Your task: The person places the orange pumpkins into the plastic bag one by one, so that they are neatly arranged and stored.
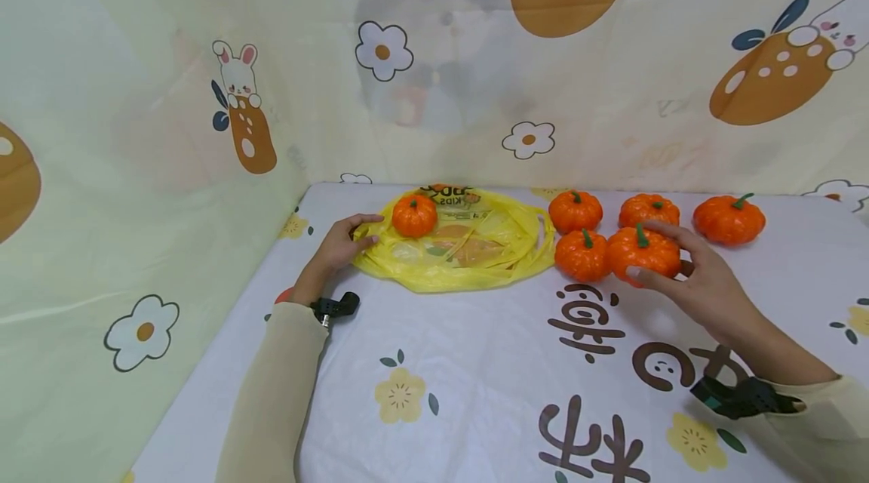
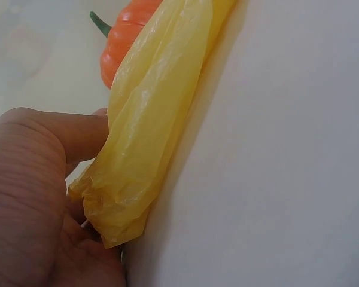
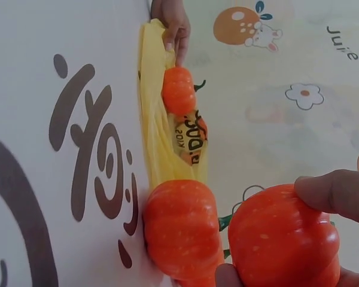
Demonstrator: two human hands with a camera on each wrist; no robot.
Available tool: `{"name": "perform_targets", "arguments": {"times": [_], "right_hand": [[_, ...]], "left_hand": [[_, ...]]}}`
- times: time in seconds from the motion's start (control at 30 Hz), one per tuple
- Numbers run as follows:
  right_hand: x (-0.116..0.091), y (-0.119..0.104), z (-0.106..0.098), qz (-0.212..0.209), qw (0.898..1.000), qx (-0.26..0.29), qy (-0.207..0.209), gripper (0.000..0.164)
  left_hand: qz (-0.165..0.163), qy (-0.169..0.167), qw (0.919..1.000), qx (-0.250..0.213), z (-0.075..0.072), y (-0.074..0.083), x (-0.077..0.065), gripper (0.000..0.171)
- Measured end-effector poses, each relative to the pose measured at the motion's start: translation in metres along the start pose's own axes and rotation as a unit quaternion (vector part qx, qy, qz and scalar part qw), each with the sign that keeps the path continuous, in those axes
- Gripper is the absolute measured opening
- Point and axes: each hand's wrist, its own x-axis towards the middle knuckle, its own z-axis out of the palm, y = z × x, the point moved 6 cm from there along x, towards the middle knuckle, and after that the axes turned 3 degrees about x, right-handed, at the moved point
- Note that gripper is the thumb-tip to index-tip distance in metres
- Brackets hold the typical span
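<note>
My right hand grips a small orange toy pumpkin with a green stem, thumb on the near side and fingers over the far side. In the right wrist view this pumpkin shows large, its stem mostly hidden. A yellow plastic bag lies flat on the table. At its left end my left hand pinches the edge; the left wrist view shows the bunched bag corner between thumb and fingers. One pumpkin sits on the bag, close to the left hand.
Beside the held pumpkin stand a front pumpkin, a back pumpkin and another behind. Farther right is a flatter pumpkin. A patterned cloth covers the table, and a printed curtain hangs at the back and left.
</note>
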Motion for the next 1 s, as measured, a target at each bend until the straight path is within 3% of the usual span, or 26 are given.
{"name": "perform_targets", "arguments": {"times": [1.0], "right_hand": [[0.016, -0.048, 0.035, -0.021, 0.998, 0.032, -0.039, 0.076]], "left_hand": [[0.005, -0.003, 0.9999, -0.009, 0.000, 0.002, -0.001, 0.038]]}}
